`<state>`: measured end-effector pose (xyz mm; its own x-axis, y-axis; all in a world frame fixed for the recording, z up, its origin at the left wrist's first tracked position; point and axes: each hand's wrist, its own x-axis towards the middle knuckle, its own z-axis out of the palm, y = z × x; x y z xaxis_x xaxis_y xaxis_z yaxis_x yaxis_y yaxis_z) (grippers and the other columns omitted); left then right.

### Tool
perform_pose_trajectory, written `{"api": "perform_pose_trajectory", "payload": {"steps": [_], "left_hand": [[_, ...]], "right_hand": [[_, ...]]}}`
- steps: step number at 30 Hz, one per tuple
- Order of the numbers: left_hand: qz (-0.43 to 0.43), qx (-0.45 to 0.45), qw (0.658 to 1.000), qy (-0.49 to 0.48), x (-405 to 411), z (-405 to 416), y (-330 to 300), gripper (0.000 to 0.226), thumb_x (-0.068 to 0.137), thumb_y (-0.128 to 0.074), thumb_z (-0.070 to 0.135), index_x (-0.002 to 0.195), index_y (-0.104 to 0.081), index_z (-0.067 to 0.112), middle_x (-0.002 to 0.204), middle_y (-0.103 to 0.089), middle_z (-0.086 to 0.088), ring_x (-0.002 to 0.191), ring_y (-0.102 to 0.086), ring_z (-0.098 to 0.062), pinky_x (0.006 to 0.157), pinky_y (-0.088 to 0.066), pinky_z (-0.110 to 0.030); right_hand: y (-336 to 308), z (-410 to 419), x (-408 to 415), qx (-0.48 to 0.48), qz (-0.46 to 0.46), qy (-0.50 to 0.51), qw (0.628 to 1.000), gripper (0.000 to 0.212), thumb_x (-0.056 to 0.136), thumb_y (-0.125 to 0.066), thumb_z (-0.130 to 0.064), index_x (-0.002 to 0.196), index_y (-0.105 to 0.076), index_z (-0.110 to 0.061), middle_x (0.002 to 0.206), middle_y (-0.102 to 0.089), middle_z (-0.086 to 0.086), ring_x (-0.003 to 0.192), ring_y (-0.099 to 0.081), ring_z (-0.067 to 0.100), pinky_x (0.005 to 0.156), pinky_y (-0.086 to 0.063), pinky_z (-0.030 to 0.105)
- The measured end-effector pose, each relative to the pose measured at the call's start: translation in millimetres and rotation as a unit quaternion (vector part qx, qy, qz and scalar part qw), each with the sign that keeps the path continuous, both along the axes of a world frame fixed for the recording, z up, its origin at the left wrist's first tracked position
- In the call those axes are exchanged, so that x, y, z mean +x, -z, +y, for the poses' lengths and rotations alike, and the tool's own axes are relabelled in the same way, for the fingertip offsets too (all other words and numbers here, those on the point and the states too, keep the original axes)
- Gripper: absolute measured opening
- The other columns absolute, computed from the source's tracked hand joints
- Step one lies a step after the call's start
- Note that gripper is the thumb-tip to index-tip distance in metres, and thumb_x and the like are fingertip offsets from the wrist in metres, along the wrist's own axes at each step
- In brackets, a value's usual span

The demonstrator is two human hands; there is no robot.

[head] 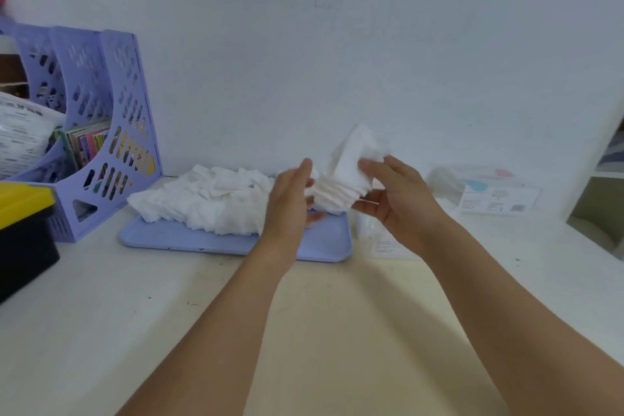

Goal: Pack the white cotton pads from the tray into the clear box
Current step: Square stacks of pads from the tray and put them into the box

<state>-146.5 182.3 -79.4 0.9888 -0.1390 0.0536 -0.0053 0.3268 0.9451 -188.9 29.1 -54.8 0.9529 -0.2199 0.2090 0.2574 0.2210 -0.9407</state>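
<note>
A heap of white cotton pads (206, 199) lies on a lilac tray (189, 240) on the white desk. My right hand (398, 199) grips a fanned stack of white pads (347, 172), lifted above the tray's right end, thumb on the front face. My left hand (290, 203) is beside that stack with straight fingers, its palm against the stack's left edge. A clear box (371, 230) stands just right of the tray, mostly hidden behind my right hand. Whether it holds pads I cannot tell.
A purple file rack (101, 132) with booklets stands at the left. In front of it sits a yellow-lidded black box (23, 230). A clear packet with printed labels (489, 192) lies at the back right, near a white shelf unit (604, 179).
</note>
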Motion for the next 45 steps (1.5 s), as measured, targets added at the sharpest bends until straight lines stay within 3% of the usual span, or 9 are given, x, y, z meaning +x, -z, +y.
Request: {"api": "perform_pose_trajectory", "payload": {"steps": [3, 10, 17, 22, 26, 30, 36, 40, 45], "left_hand": [[0.078, -0.041, 0.975, 0.206, -16.5, -6.2, -3.2, 0.043, 0.090, -0.065, 0.040, 0.118, -0.067, 0.008, 0.118, -0.072, -0.020, 0.107, -0.070, -0.038, 0.079, -0.062, -0.042], [0.081, -0.038, 0.949, 0.303, -19.4, -5.9, 1.5, 0.054, 0.088, -0.064, 0.031, 0.131, -0.058, 0.000, 0.126, -0.067, -0.024, 0.115, -0.067, -0.040, 0.094, -0.058, -0.041], [0.038, -0.039, 0.961, 0.270, -17.6, -8.7, 5.7, 0.033, 0.102, -0.049, 0.004, 0.134, -0.057, 0.001, 0.124, -0.070, -0.019, 0.112, -0.070, -0.033, 0.087, -0.060, -0.032], [0.023, -0.037, 0.969, 0.243, -20.8, -13.2, 4.6, 0.029, 0.102, -0.049, 0.004, 0.129, -0.060, 0.003, 0.120, -0.071, -0.019, 0.108, -0.071, -0.031, 0.085, -0.061, -0.032], [0.098, -0.062, 0.960, 0.255, -23.4, -13.5, -1.1, 0.034, 0.099, -0.051, 0.017, 0.124, -0.062, -0.004, 0.118, -0.070, -0.026, 0.107, -0.070, -0.041, 0.088, -0.061, -0.042], [0.075, -0.029, 0.964, 0.252, -21.7, -14.3, 5.4, 0.032, 0.099, -0.059, 0.014, 0.125, -0.063, -0.004, 0.117, -0.072, -0.021, 0.105, -0.072, -0.034, 0.083, -0.062, -0.037], [0.054, -0.102, 0.984, 0.136, -10.7, -17.3, 9.9, 0.028, 0.101, -0.056, 0.008, 0.127, -0.062, 0.001, 0.124, -0.070, -0.014, 0.111, -0.070, -0.029, 0.094, -0.059, -0.039], [0.031, -0.106, 0.985, 0.133, -12.1, -15.8, 9.1, 0.028, 0.102, -0.055, 0.010, 0.129, -0.062, 0.009, 0.124, -0.071, -0.010, 0.111, -0.070, -0.025, 0.092, -0.059, -0.036], [0.000, -0.082, 0.979, 0.184, -16.3, -16.2, 7.1, 0.029, 0.101, -0.056, 0.011, 0.130, -0.063, 0.014, 0.122, -0.072, -0.009, 0.109, -0.071, -0.024, 0.090, -0.060, -0.033]], "right_hand": [[6.2, -7.8, -9.9, 0.003, 0.009, -0.029, 1.000, 0.014, 0.099, -0.061, -0.010, 0.109, -0.070, -0.006, 0.100, -0.075, 0.011, 0.083, -0.073, 0.030, 0.084, -0.060, 0.046], [9.9, -31.4, -24.3, -0.070, 0.021, -0.004, 0.997, 0.024, 0.098, -0.062, -0.012, 0.116, -0.067, 0.004, 0.105, -0.074, 0.012, 0.090, -0.072, 0.027, 0.083, -0.060, 0.044], [7.7, -38.9, -25.5, -0.022, 0.017, -0.028, 0.999, 0.020, 0.097, -0.064, -0.015, 0.115, -0.071, -0.009, 0.109, -0.074, 0.006, 0.097, -0.070, 0.025, 0.092, -0.057, 0.046], [10.0, -38.3, -23.2, -0.021, 0.013, -0.033, 0.999, 0.024, 0.098, -0.062, -0.015, 0.119, -0.071, -0.006, 0.112, -0.074, 0.010, 0.096, -0.071, 0.025, 0.092, -0.058, 0.045], [11.7, -42.4, -22.0, -0.018, 0.025, -0.040, 0.999, 0.014, 0.098, -0.062, -0.012, 0.104, -0.074, -0.010, 0.097, -0.074, 0.006, 0.086, -0.070, 0.023, 0.081, -0.060, 0.038], [13.7, -39.9, -22.4, -0.027, 0.045, -0.059, 0.997, 0.016, 0.096, -0.064, -0.013, 0.107, -0.074, -0.009, 0.106, -0.075, 0.011, 0.095, -0.072, 0.026, 0.091, -0.057, 0.043], [2.0, -52.5, -25.2, 0.023, -0.015, 0.004, 1.000, 0.020, 0.089, -0.067, -0.013, 0.108, -0.063, -0.010, 0.088, -0.065, 0.003, 0.074, -0.061, 0.017, 0.069, -0.052, 0.030], [4.5, -42.7, -29.3, -0.109, 0.050, -0.096, 0.988, 0.008, 0.092, -0.064, -0.007, 0.095, -0.071, -0.009, 0.086, -0.070, 0.006, 0.072, -0.066, 0.017, 0.059, -0.052, 0.029], [11.3, -42.0, -28.7, -0.147, 0.057, -0.133, 0.978, 0.018, 0.101, -0.057, -0.012, 0.109, -0.072, -0.011, 0.099, -0.074, 0.008, 0.087, -0.066, 0.019, 0.065, -0.052, 0.031]]}}
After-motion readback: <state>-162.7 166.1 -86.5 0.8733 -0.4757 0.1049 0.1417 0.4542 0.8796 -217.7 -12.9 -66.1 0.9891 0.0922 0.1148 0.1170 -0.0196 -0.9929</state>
